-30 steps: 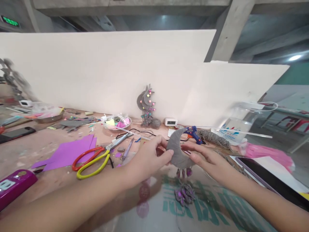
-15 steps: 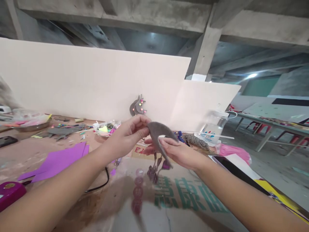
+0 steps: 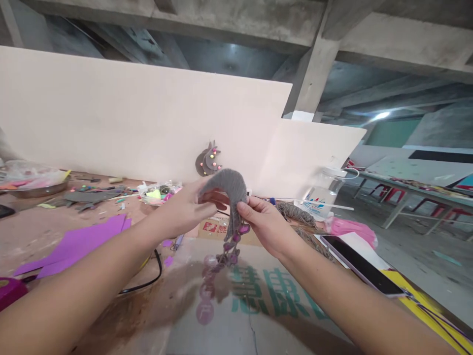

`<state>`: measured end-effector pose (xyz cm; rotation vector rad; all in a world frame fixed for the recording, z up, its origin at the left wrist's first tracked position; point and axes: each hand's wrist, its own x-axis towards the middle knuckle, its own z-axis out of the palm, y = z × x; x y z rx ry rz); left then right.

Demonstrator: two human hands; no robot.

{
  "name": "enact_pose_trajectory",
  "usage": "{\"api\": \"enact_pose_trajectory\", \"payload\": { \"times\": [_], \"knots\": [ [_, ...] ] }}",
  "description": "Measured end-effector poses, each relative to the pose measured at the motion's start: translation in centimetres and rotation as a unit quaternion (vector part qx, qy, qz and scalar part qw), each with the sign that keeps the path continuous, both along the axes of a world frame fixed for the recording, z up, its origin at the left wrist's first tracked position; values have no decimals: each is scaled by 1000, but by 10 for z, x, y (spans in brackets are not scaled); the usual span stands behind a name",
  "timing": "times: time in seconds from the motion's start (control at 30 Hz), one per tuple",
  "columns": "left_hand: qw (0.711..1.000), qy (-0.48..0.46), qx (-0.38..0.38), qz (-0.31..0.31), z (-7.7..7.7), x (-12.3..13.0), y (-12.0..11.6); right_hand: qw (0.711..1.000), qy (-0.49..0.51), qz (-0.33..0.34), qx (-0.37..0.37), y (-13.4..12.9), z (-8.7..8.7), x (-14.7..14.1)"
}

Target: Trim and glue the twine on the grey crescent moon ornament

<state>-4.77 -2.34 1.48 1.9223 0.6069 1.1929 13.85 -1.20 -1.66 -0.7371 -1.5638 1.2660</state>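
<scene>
A grey, yarn-textured curved piece (image 3: 233,185) is held up between my two hands above the table, arching from left to right. Its left end is gripped by my left hand (image 3: 188,207), fingers partly behind it. My right hand (image 3: 262,219) pinches its right side between thumb and fingers. From the lower end hang dark strands with small purple pieces (image 3: 232,251). Behind, a grey crescent-shaped ornament with coloured beads (image 3: 209,159) stands against the pale board (image 3: 148,118).
Purple sheets (image 3: 81,244), a black cable (image 3: 150,283) and a magenta tool (image 3: 11,292) lie left. A plastic tub of bright bits (image 3: 157,194) is behind. On the right are grey yarn (image 3: 295,213), a clear jug (image 3: 323,192), a pink bag (image 3: 351,230) and a phone (image 3: 362,264).
The grey piece has turned so its arch now faces up and its broad surface shows. My right hand has shifted to pinch its right side. The view has moved slightly.
</scene>
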Motion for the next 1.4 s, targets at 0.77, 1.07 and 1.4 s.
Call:
{"api": "enact_pose_trajectory", "payload": {
  "times": [0.77, 1.07, 1.4],
  "knots": [
    [985, 131, -33, 106, -25, 24, -3, 978, -128, -105, 129, -34, 5, 29],
    [978, 160, 30, 129, -40, 25, 5, 987, -87, -107, 80, -27, -13, 49],
    [987, 130, -47, 80, -41, 34, 1, 992, -82, -88, 47, -35, -13, 45]
  ]
}}
